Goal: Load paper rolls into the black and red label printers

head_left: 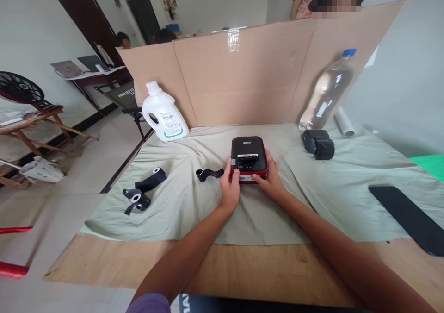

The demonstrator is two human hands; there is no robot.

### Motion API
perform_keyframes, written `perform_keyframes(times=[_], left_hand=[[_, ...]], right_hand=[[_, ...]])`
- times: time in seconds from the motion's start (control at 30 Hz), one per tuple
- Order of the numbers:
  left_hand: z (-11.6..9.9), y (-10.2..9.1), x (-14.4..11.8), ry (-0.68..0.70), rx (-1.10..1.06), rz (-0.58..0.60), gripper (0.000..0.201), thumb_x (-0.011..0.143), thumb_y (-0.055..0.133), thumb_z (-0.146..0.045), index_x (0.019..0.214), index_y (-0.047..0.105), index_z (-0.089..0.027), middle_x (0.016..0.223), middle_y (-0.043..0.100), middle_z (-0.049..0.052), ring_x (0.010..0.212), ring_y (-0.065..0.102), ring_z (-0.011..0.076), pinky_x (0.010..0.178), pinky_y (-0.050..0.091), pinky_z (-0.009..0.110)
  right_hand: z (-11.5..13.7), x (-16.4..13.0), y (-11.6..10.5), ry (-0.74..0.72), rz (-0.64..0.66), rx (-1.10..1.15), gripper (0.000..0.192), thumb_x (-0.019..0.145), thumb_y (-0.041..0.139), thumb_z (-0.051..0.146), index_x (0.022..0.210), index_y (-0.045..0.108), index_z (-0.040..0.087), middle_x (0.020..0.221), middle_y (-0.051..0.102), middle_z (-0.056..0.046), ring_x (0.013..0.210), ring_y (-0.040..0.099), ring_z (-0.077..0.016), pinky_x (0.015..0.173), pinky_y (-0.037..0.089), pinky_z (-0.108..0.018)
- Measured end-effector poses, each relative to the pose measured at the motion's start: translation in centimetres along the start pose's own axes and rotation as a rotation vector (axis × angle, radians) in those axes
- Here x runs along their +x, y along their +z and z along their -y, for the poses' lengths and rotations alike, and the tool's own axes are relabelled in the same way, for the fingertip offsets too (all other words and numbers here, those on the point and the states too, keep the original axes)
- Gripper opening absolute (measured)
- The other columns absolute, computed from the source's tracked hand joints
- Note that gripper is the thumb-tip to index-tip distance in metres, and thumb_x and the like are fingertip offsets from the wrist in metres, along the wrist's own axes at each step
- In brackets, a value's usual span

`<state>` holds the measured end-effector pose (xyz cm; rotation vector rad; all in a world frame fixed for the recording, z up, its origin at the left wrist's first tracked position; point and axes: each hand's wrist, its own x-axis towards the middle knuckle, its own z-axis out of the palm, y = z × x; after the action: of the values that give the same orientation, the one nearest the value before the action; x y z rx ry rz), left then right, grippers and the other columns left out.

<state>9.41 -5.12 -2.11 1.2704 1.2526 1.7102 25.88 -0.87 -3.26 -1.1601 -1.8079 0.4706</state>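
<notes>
A small black and red label printer (248, 158) sits on the pale green cloth (194, 211) at the table's middle. My left hand (230, 187) grips its left front corner. On the right front side, my right hand (272, 179) holds it with the thumb against the front face. Just left of my left hand lies a black ribbon roll (208, 173), touching nothing.
A white detergent bottle (163, 114) stands back left, a clear water bottle (326, 93) leans back right against the cardboard screen (249, 72). A black device (318, 143), a white roll (344, 121), two black rolls (143, 190) and a flat black object (409, 218) also lie around. A person stands behind the screen.
</notes>
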Motion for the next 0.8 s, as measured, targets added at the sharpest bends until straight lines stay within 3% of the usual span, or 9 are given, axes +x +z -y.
perform_keyframes(times=[0.13,0.4,0.6,0.8], left_hand=[[0.60,0.06,0.05,0.021,0.016,0.003,0.053,0.100,0.050,-0.043,0.149,0.049,-0.023,0.153,0.050,0.004,0.144,0.044,0.0222,0.123,0.032,0.037],[0.48,-0.11,0.02,0.045,0.042,0.013,0.051,0.100,0.051,-0.043,0.147,0.050,-0.024,0.153,0.050,0.005,0.145,0.043,0.0224,0.123,0.032,0.038],[0.67,-0.19,0.22,0.132,0.097,0.002,0.034,0.101,0.049,-0.040,0.128,0.059,-0.022,0.140,0.059,0.010,0.136,0.050,0.0236,0.117,0.038,0.041],[0.48,-0.18,0.31,0.167,0.198,0.016,0.033,0.102,0.044,-0.039,0.129,0.054,-0.022,0.130,0.059,0.010,0.124,0.055,0.0214,0.110,0.041,0.039]], right_hand=[[0.02,0.02,-0.17,-0.056,-0.011,-0.016,0.094,0.088,0.059,0.056,0.162,0.012,0.022,0.159,0.035,-0.015,0.139,0.039,-0.0363,0.115,0.029,-0.058],[-0.24,0.09,-0.14,-0.026,-0.008,0.040,0.090,0.086,0.062,0.054,0.159,0.020,0.023,0.151,0.042,-0.016,0.137,0.041,-0.0350,0.115,0.033,-0.056],[-0.42,0.22,-0.30,-0.014,-0.007,0.095,0.084,0.082,0.067,0.053,0.152,0.031,0.024,0.149,0.042,-0.015,0.137,0.041,-0.0341,0.116,0.032,-0.055],[-0.47,0.28,-0.32,0.035,-0.009,0.187,0.082,0.078,0.073,0.050,0.147,0.036,0.026,0.147,0.042,-0.013,0.133,0.045,-0.0317,0.115,0.035,-0.053]])
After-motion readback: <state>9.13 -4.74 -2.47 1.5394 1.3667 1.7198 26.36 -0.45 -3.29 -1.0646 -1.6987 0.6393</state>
